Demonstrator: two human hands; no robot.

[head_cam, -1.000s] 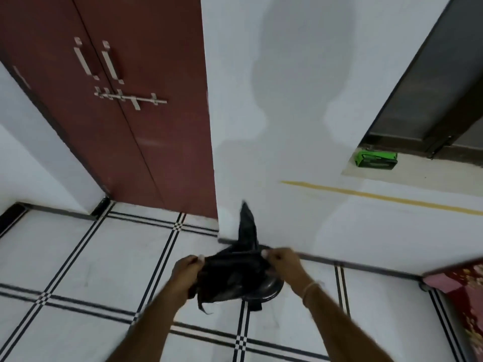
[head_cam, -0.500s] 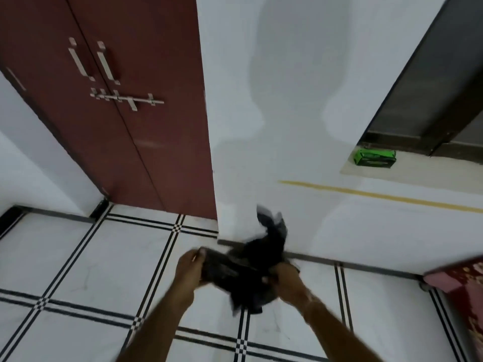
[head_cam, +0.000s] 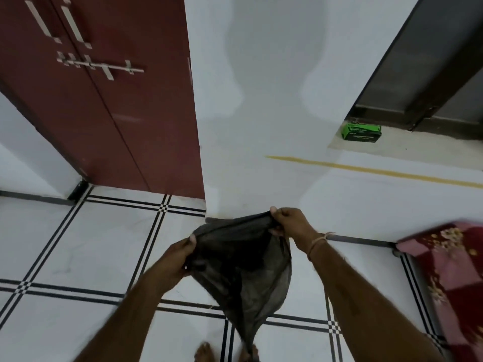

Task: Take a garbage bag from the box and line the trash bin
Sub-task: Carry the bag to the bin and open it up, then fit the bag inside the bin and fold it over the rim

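Observation:
A thin black garbage bag [head_cam: 244,273] hangs between my hands over the tiled floor, its mouth stretched wide at the top and its bottom tapering toward my feet. My left hand [head_cam: 180,257] pinches the left edge of the mouth. My right hand [head_cam: 290,223] grips the right edge, a little higher and nearer the wall. A green box [head_cam: 362,131] sits on a ledge at the right, by a dark window frame. No trash bin shows in this view; the bag covers the floor spot in front of me.
A white wall [head_cam: 261,113] stands straight ahead, with dark red double doors [head_cam: 104,100] to its left. A red patterned cloth [head_cam: 449,270] lies at the right edge. White floor tiles with black lines [head_cam: 78,244] spread to the left.
The bag was bunched and flapping between my hands. Now it hangs unfolded and long, with my hands pulled apart and raised along its mouth.

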